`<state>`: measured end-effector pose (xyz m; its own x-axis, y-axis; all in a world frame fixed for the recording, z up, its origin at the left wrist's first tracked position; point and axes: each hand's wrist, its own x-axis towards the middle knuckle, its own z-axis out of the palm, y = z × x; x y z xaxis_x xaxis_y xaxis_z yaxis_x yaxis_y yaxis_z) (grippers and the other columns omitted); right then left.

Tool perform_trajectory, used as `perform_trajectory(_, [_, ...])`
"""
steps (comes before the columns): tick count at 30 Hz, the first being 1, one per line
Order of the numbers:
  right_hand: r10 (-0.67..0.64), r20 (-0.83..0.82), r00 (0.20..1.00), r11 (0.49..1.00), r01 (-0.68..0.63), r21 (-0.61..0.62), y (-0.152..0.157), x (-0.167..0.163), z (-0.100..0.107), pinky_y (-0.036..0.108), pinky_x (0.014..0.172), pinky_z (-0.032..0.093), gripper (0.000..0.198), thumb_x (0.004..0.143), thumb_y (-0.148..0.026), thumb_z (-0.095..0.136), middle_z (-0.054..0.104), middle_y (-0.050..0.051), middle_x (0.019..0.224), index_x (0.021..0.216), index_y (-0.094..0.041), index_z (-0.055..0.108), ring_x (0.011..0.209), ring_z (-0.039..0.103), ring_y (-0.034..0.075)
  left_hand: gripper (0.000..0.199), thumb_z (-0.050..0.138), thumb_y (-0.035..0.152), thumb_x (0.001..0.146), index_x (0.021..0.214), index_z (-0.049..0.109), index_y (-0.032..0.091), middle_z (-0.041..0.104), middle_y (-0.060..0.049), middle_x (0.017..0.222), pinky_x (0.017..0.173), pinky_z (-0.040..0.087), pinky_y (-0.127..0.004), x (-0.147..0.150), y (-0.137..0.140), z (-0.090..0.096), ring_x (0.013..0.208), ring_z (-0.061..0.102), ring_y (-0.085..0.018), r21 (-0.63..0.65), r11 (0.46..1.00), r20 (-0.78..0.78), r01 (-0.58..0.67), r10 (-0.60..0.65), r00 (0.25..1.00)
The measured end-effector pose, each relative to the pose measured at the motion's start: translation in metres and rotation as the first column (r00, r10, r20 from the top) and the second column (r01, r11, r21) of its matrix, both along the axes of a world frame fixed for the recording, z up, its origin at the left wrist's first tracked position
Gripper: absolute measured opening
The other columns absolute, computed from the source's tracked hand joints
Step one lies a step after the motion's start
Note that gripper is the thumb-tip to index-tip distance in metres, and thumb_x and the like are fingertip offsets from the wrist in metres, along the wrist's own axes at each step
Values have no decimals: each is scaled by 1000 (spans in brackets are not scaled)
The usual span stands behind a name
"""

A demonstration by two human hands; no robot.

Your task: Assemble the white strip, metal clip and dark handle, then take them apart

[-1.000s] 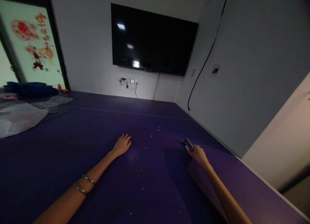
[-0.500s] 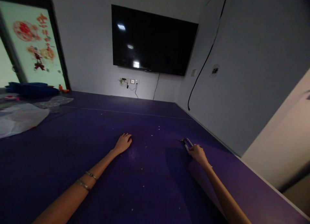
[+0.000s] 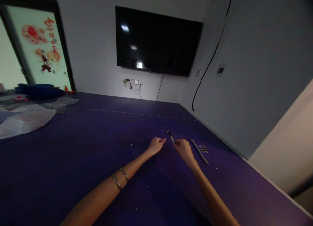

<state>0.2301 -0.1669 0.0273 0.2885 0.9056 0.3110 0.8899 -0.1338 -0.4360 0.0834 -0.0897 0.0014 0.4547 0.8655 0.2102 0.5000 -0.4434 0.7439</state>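
Note:
My right hand [image 3: 183, 149] is closed round the grey handle of a razor [image 3: 172, 138], whose dark, T-shaped head points away from me and to the left. Close to the razor on its left is my left hand [image 3: 155, 146], loosely curled, with the thumb apart from the fingers. I see nothing in it, and it does not appear to touch the razor. To the right of my right hand, a thin pale stick-like piece [image 3: 200, 151] lies on the purple surface [image 3: 117, 174]. A small clear packet with dark pieces [image 3: 203, 149] lies beside that.
Small white scraps [image 3: 131, 144] dot the surface. At the left lie crumpled clear plastic [image 3: 61, 102], a white sheet [image 3: 29, 121] and a dark blue cloth item [image 3: 39, 90]. A black cable [image 3: 207, 61] hangs along the right wall. A television [image 3: 156, 42] is mounted ahead.
My right hand has moved left with the razor, leaving the pale stick-like piece behind on the surface. My left hand has moved right, close to the razor, and its fingers have curled.

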Motion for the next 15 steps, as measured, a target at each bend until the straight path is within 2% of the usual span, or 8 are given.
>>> perform_trajectory(3, [42,86,995,999,-41,-9,-2,-24,5,21,56,36,25,80,-23,46,70,9,78,76,-17,70,73,64,19,53,37,53,82,68,65,11,64,-9,61,52,36,-26,12,0,1,57,58,-18,-59,998,39,-11,14,999])
perform_trajectory(6, [44,162,986,998,-36,-53,-4,-40,6,21,59,37,25,81,-20,45,68,11,83,81,-15,69,74,63,17,49,41,51,80,61,63,12,60,-6,54,50,33,-24,14,1,8,55,56,-17,-70,995,13,-72,73,997])
perform_trajectory(12, [43,315,948,998,-26,-56,-9,-60,4,23,66,41,28,83,-11,40,63,13,90,97,-10,65,79,61,18,47,46,51,76,55,60,12,54,-2,49,47,29,-21,4,3,17,52,53,-14,-25,997,-45,-68,67,997])
perform_trajectory(15, [52,395,917,998,-38,-43,-12,-68,2,24,67,42,30,83,-9,39,62,14,93,101,-9,63,85,59,20,44,46,46,77,54,61,11,53,-2,49,46,29,-20,1,5,18,53,53,-13,27,996,-133,-80,83,988])
